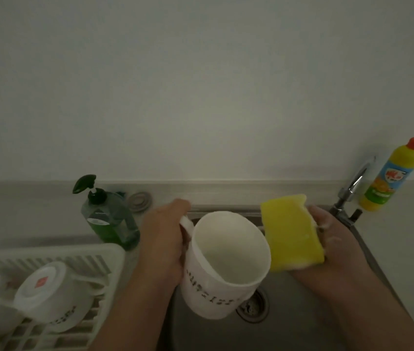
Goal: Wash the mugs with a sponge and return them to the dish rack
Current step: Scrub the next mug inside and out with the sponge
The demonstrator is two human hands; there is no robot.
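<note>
At far left, two white mugs (51, 292) sit upside down in the one white dish rack (114, 254) on your worktop (23, 211). Behind the rack stands a green pump soap bottle (109, 219), with a grey sink plug (138, 201) just beside it. Your left grip (161, 239) is curled round the handle of a third mug (226, 269), making three in all. This one hangs tilted over the steel sink (302, 312), mouth toward you, above the drain (252, 306). Just right of its rim, your right grip (337, 247) clasps the single yellow sponge (289, 234) on edge. You cannot tell whether sponge and rim touch. Farther right stand the chrome tap (355, 183) and a second bottle, the yellow bottle (391, 178) with an orange cap.
</note>
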